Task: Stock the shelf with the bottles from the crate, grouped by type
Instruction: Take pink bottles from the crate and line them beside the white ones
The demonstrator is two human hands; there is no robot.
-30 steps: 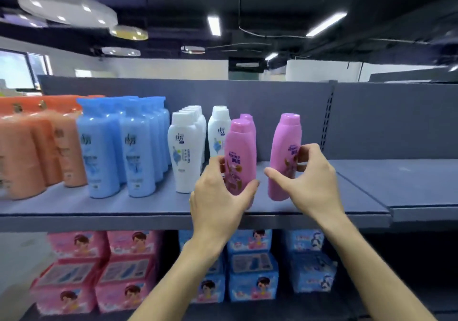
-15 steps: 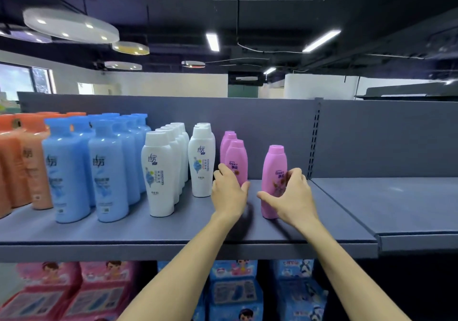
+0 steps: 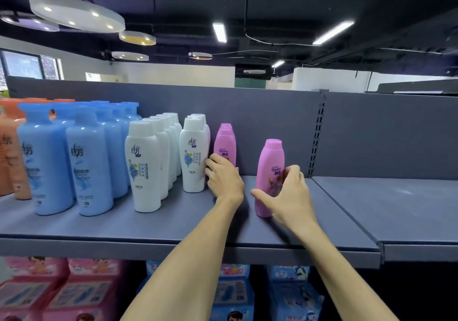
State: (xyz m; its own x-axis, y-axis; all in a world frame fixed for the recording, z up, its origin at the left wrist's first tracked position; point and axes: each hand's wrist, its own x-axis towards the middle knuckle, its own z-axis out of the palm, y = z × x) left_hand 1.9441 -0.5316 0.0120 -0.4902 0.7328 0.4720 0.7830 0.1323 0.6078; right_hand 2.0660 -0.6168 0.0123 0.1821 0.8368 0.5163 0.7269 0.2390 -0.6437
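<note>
While your left hand (image 3: 224,175) grips the front pink bottle (image 3: 225,144) in its row, your right hand (image 3: 287,194) holds a separate pink bottle (image 3: 269,172) upright on the shelf (image 3: 173,221).

On the grey shelf (image 3: 173,224) bottles stand upright in rows by type: orange bottles (image 3: 10,157) far left, then blue bottles (image 3: 86,162), white bottles (image 3: 146,167), and a pink row (image 3: 225,144) against the white ones. One pink bottle (image 3: 269,169) stands alone further right, nearer the front.
</note>
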